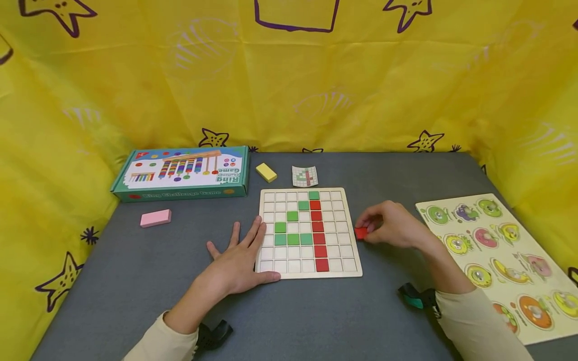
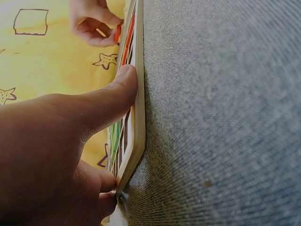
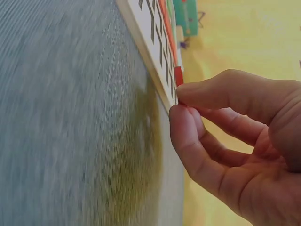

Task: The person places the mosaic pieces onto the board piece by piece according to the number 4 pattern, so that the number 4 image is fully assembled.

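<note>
A wooden grid board [image 1: 356,268] lies flat on the table, with a column of red tiles [image 1: 318,238] and several green tiles [image 1: 293,239] set in its squares. My left hand [image 1: 237,265] rests at the board's lower left corner, its fingers along the left edge and its thumb [image 2: 123,82] on the front edge. Just off the board's right side, my right hand [image 1: 395,225] pinches a red square tile [image 3: 178,75] between thumb and fingers. A small pattern card [image 1: 304,176] with a matching grid drawing lies behind the board.
A ring game box [image 1: 180,173] stands at the back left, with a pink block [image 1: 155,218] before it. Beside the box lies a yellow block [image 1: 266,172]. A fruit puzzle board [image 1: 456,220] fills the right side, partly under the right forearm. Yellow cloth [image 1: 289,90] surrounds the table.
</note>
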